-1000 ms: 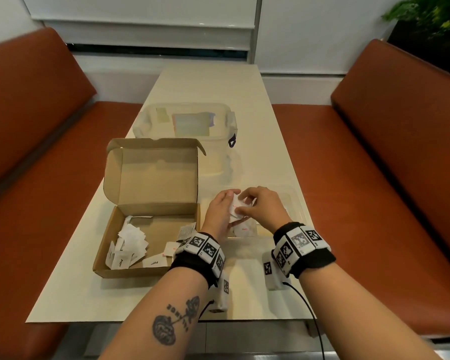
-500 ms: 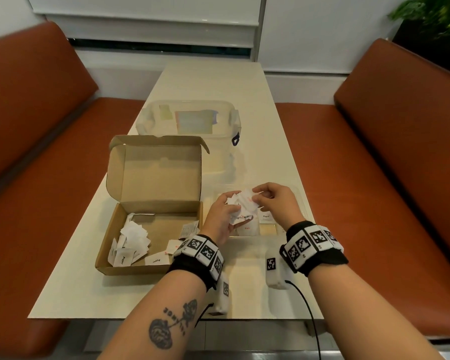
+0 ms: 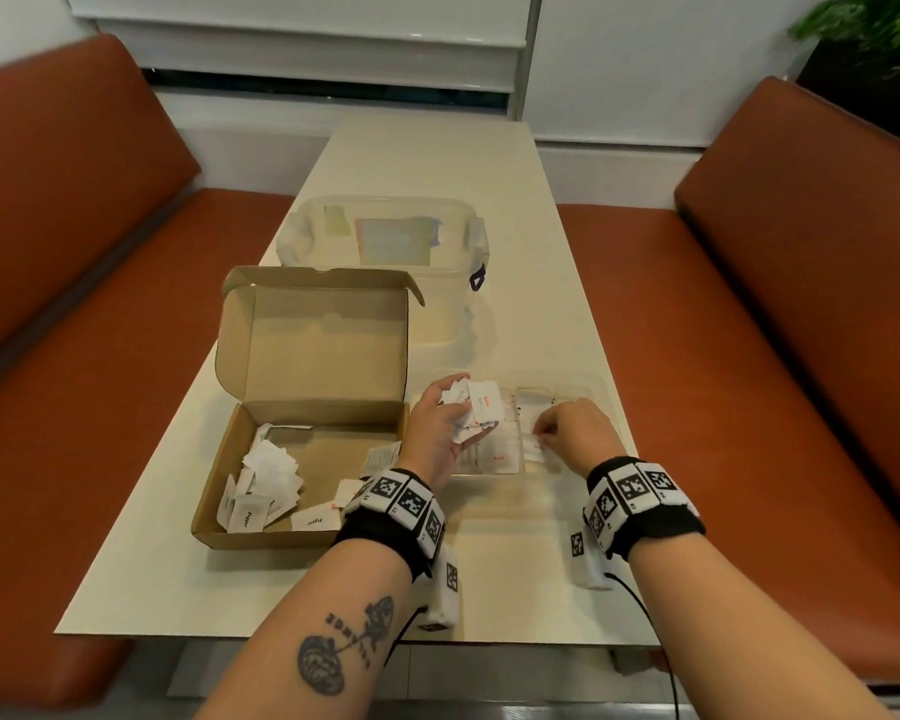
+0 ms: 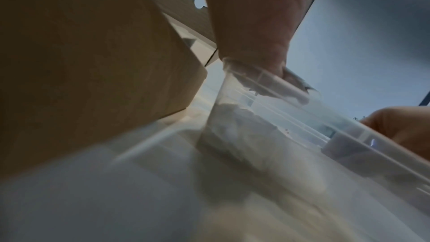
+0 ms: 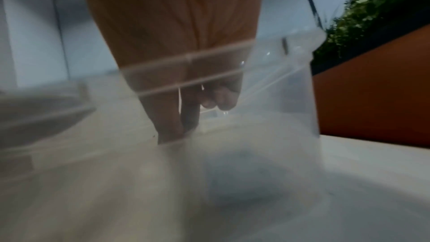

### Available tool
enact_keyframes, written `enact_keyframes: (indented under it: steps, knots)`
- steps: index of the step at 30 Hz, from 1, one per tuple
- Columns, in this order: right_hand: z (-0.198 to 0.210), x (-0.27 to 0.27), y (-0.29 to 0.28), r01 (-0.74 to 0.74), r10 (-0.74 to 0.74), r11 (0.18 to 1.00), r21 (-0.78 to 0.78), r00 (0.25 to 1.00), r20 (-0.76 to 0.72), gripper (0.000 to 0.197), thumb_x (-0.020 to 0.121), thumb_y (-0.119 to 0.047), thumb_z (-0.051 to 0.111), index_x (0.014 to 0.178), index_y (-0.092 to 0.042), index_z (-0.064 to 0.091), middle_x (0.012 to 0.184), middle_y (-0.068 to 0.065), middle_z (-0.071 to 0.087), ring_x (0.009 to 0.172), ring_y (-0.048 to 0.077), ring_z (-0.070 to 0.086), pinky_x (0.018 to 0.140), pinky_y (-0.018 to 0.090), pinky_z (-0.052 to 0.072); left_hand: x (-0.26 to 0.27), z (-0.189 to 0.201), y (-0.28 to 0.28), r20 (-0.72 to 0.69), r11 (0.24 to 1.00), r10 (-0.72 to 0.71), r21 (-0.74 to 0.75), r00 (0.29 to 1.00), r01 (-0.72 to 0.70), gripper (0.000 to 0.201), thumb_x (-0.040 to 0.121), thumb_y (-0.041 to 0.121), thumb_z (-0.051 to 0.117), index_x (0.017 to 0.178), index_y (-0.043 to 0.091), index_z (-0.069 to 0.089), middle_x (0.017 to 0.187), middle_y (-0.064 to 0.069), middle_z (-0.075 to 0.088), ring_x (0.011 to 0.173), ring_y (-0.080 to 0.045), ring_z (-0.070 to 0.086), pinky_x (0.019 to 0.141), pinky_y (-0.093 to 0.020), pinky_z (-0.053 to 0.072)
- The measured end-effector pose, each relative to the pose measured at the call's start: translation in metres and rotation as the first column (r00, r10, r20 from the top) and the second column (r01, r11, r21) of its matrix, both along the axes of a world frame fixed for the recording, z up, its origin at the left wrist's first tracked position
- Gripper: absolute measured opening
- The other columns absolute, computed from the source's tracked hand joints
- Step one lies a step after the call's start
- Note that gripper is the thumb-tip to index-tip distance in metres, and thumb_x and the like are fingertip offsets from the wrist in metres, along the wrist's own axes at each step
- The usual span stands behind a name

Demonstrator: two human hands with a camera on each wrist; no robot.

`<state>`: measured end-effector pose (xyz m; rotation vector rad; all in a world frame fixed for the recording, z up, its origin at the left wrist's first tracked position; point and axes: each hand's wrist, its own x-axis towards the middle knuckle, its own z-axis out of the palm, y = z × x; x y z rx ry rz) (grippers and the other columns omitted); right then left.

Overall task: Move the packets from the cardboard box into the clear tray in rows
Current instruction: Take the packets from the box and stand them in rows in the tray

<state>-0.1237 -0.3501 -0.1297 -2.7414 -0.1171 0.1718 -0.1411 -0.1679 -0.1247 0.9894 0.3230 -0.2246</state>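
An open cardboard box (image 3: 261, 532) lies at the table's left with several white packets (image 3: 266, 480) in it. Right of it sits the clear tray (image 3: 591, 387), with a packet (image 3: 500, 454) lying flat inside. My left hand (image 3: 440, 426) hovers over the tray's left end and grips a bunch of packets (image 3: 476, 405). My right hand (image 3: 567, 433) reaches down into the tray and pinches a single packet (image 3: 533, 446) against its floor. In the right wrist view, my fingers (image 5: 172, 122) show through the tray wall (image 5: 291, 80).
A clear lidded storage bin (image 3: 385, 252) stands behind the cardboard box. The box's raised lid (image 3: 323, 345) stands upright next to my left hand. Orange benches (image 3: 749, 381) flank the table. A plant (image 3: 863, 28) is at the far right.
My right hand took one packet from the bunch and moved right and down into the tray. My left hand stayed over the tray's left end with the rest.
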Motion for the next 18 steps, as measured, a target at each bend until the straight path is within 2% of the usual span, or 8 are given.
enact_keyframes:
  steps: [2, 4, 7, 10, 14, 18]
  knots:
    - [-0.0032, 0.0020, 0.0004, -0.023, 0.023, 0.999, -0.034, 1.000, -0.011, 0.018, 0.089, -0.011, 0.059, 0.098, -0.014, 0.073, 0.102, 0.004, 0.070, 0.096, 0.018, 0.062, 0.088, 0.028, 0.049, 0.0000, 0.0000, -0.0001, -0.004, 1.000, -0.002, -0.005, 1.000, 0.002, 0.037, 0.092, -0.011, 0.040, 0.105, 0.016, 0.061, 0.116, -0.016, 0.058, 0.098, -0.028, 0.062, 0.065, -0.032, 0.060]
    - [-0.0056, 0.0023, 0.0002, -0.034, 0.034, 0.998, -0.044, 0.999, -0.008, 0.018, 0.089, -0.011, 0.058, 0.099, -0.014, 0.073, 0.102, 0.005, 0.070, 0.096, 0.019, 0.062, 0.088, 0.030, 0.050, 0.0003, 0.0005, -0.0003, -0.004, 1.000, -0.003, -0.004, 1.000, 0.003, 0.037, 0.092, -0.011, 0.040, 0.104, 0.017, 0.061, 0.116, -0.015, 0.058, 0.096, -0.027, 0.062, 0.063, -0.031, 0.060]
    - [-0.0074, 0.0009, 0.0007, -0.042, 0.043, 0.998, -0.039, 0.999, 0.026, 0.017, 0.088, -0.009, 0.059, 0.097, -0.012, 0.073, 0.099, 0.005, 0.068, 0.094, 0.020, 0.060, 0.083, 0.028, 0.049, 0.0008, 0.0010, -0.0004, -0.005, 1.000, -0.006, 0.013, 1.000, 0.006, 0.037, 0.093, -0.011, 0.040, 0.106, 0.017, 0.060, 0.119, -0.016, 0.057, 0.098, -0.027, 0.062, 0.062, -0.030, 0.060]
    - [-0.0067, -0.0021, 0.0008, 0.006, -0.007, 1.000, 0.012, 0.997, 0.071, 0.013, 0.083, -0.005, 0.060, 0.092, -0.012, 0.066, 0.094, 0.005, 0.058, 0.088, 0.021, 0.055, 0.077, 0.031, 0.047, 0.0006, 0.0001, -0.0002, 0.001, 0.999, -0.014, 0.031, 1.000, 0.014, 0.037, 0.093, -0.010, 0.040, 0.108, 0.017, 0.059, 0.120, -0.016, 0.057, 0.102, -0.029, 0.061, 0.063, -0.030, 0.060]
    - [-0.0070, -0.0036, 0.0012, 0.014, -0.015, 1.000, 0.010, 0.999, 0.033, 0.011, 0.079, 0.000, 0.059, 0.083, -0.010, 0.062, 0.086, 0.002, 0.056, 0.082, 0.019, 0.052, 0.075, 0.031, 0.047, 0.0007, -0.0008, 0.0001, 0.004, 0.998, -0.024, 0.051, 1.000, 0.024, 0.037, 0.092, -0.010, 0.041, 0.108, 0.018, 0.060, 0.122, -0.016, 0.057, 0.103, -0.029, 0.061, 0.070, -0.033, 0.060]
    - [-0.0070, -0.0005, 0.0054, 0.019, -0.018, 0.999, -0.043, 1.000, 0.020, 0.014, 0.080, 0.001, 0.055, 0.077, -0.012, 0.058, 0.080, -0.001, 0.050, 0.077, 0.017, 0.048, 0.067, 0.025, 0.041, 0.0008, -0.0005, -0.0003, 0.007, 0.997, -0.031, 0.067, 0.999, 0.031, 0.038, 0.092, -0.010, 0.041, 0.104, 0.020, 0.060, 0.119, -0.015, 0.057, 0.101, -0.028, 0.061, 0.068, -0.032, 0.060]
